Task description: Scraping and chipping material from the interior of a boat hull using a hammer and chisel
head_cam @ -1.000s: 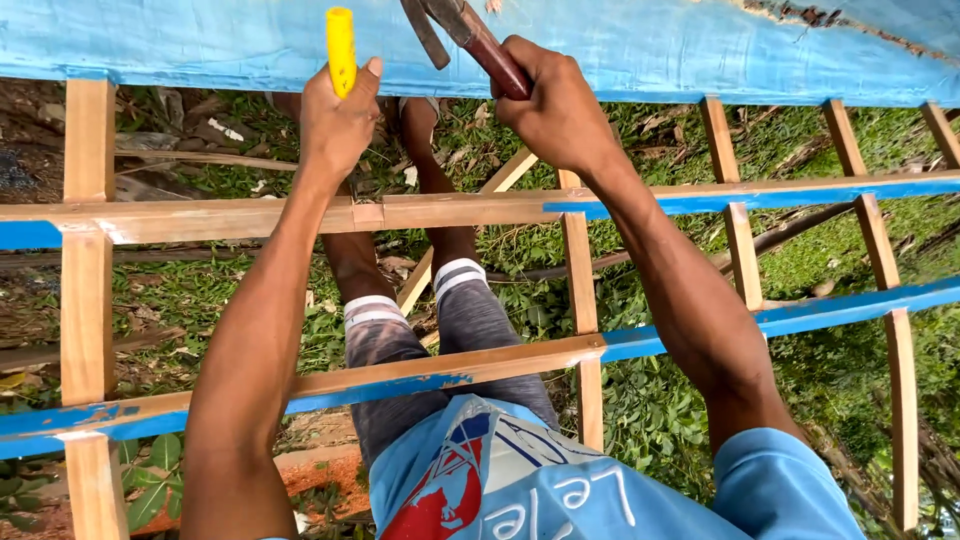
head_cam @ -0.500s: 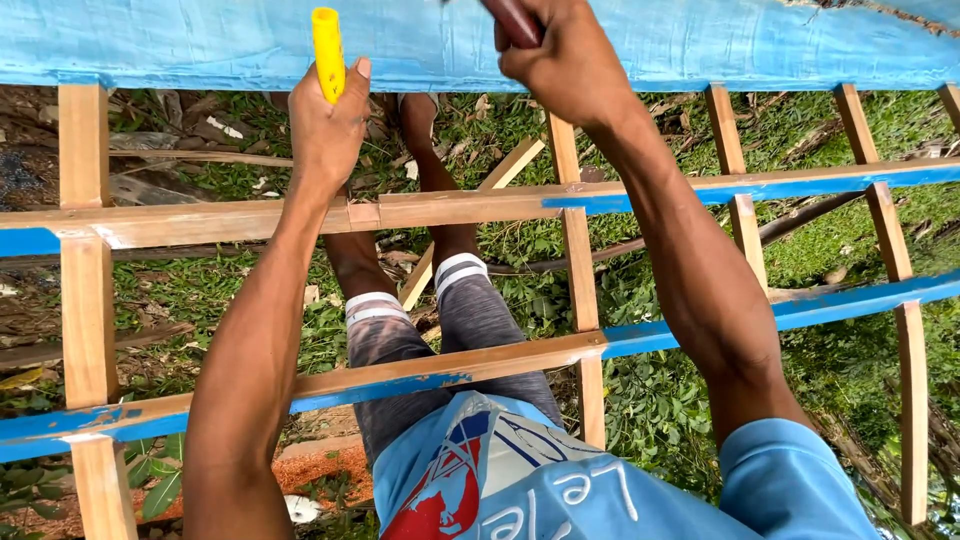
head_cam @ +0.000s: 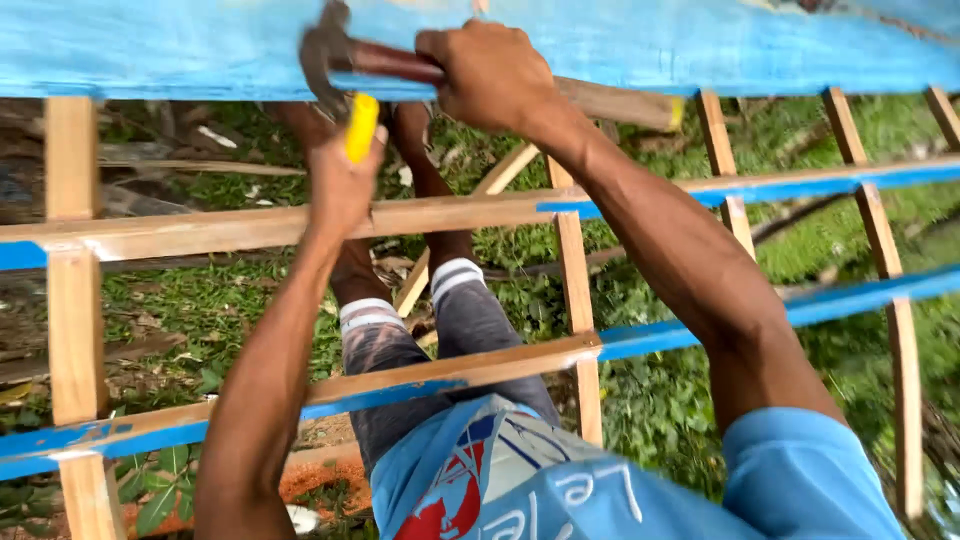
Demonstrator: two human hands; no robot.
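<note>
In the head view, the one view there is, the upper wooden rail (head_cam: pixel 440 212) of a slatted wooden frame serves as the landmark, running across the picture from left to right. Just above it, the left hand (head_cam: pixel 340 185) is closed around a yellow-handled tool (head_cam: pixel 361 127), probably a chisel or punch, whose yellow end stands up out of the fist; its working tip is hidden behind the hand, so I cannot tell whether it touches the rail. Higher above the rail, the right hand (head_cam: pixel 490 75) is wrapped tight around the wooden handle of a hammer (head_cam: pixel 345 55), with the dark, motion-blurred head just above the yellow end and the handle's butt sticking out to the right of the fist. Behind both, above the rail, hangs a blue sheet (head_cam: pixel 700 45). Below the rail a lower rail (head_cam: pixel 480 365), partly painted blue, crosses the person's legs, with grass (head_cam: pixel 650 400) beneath. The hammer looks head-heavy and rigid, best taken well back on the handle for swing, as here. The yellow tool looks light, stiff and smooth-handled, so it may slip; a full fist low on the shaft, clear of the struck end, would suit it.
</note>
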